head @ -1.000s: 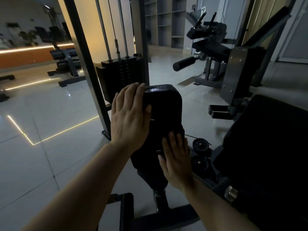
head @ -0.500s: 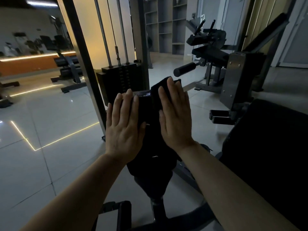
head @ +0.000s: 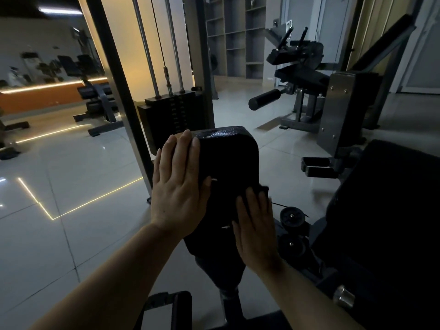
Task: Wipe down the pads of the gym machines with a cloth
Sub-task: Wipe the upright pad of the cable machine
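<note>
The right hand [head: 256, 225], fingers flat on a dark cloth [head: 258, 190], has slid from the top of the black pad [head: 228, 163] down its near face; the left hand [head: 177, 184] stays flat beside it, steadying: a wiping stroke seems under way

Dim gym room: glossy pale tiled floor [head: 71, 177] reflecting light strips, open shelving [head: 235, 36] at back, orange-lit wall [head: 42, 97] left.
</note>
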The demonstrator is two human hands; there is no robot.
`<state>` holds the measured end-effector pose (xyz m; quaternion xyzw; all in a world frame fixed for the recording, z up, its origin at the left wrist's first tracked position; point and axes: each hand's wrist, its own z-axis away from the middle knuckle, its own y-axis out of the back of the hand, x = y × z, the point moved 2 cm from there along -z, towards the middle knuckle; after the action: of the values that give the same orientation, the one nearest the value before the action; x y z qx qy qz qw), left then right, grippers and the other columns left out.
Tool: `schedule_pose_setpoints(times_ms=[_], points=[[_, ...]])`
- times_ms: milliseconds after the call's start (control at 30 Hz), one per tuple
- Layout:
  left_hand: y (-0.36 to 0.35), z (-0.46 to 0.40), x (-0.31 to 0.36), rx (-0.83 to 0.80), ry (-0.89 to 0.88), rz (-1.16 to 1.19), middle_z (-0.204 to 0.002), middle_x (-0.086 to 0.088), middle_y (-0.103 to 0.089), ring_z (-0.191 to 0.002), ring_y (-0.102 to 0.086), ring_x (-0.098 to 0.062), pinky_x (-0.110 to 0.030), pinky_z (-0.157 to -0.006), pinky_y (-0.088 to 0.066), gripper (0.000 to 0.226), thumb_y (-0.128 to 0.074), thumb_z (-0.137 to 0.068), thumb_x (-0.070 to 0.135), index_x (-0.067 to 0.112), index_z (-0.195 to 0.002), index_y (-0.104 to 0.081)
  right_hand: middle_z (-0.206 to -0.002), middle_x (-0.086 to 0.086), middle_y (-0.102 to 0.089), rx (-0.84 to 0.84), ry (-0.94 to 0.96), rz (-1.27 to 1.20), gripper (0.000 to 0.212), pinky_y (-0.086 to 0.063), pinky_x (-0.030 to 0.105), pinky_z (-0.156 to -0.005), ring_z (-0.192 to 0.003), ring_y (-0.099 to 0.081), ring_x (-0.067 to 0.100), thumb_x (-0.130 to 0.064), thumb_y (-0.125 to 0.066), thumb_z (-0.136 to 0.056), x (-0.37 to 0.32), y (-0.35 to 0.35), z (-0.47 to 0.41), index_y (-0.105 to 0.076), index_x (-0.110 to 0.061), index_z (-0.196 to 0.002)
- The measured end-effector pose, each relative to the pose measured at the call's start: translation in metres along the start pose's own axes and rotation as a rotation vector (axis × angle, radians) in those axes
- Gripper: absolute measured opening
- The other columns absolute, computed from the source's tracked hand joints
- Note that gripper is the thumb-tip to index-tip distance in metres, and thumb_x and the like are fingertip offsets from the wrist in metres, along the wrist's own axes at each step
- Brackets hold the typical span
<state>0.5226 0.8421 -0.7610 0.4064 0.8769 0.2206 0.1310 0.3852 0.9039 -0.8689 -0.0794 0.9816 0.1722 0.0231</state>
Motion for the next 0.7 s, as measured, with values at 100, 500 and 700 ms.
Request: schedule_pose_setpoints(times_ms=[100,500,700], points=[[0.002,-0.002,-0.001,-0.016,-0.015,0.004,-0.154,-0.013,-0.012,-0.146,0.006,-0.020,-0.049,-0.118,-0.011,0.060,-0.029,-0.099,0.040,0.009,-0.148,-0.014,-0.159,0.000,0.002,0.064,-0.024,-0.136,0.051,-0.011,0.043,-0.118,-0.146,0.000,0.025,-0.030,-0.025,-0.103,-0.002,0.020,-0.075,-0.012,-0.017,-0.150],[0.007,-0.004,-0.004,0.036,-0.052,0.095,-0.151,-0.015,-0.019,-0.145,-0.008,-0.024,-0.059,-0.110,-0.025,0.057,-0.030,-0.098,0.037,0.005,-0.145,-0.020,-0.159,0.004,-0.005,0.142,-0.086,-0.032,0.051,-0.021,0.048,-0.115,-0.146,-0.010,0.028,-0.032,-0.025,-0.102,-0.008,-0.005,-0.019,-0.016,-0.017,-0.150],[0.008,0.002,-0.008,-0.019,-0.042,0.080,-0.156,-0.011,-0.008,-0.146,0.002,-0.024,-0.056,-0.115,-0.017,0.063,-0.029,-0.099,0.040,0.008,-0.149,-0.010,-0.160,0.002,0.004,0.000,-0.047,0.029,0.056,-0.018,0.045,-0.113,-0.147,0.000,0.025,-0.034,-0.028,-0.103,0.000,-0.012,0.034,-0.004,-0.019,-0.151]])
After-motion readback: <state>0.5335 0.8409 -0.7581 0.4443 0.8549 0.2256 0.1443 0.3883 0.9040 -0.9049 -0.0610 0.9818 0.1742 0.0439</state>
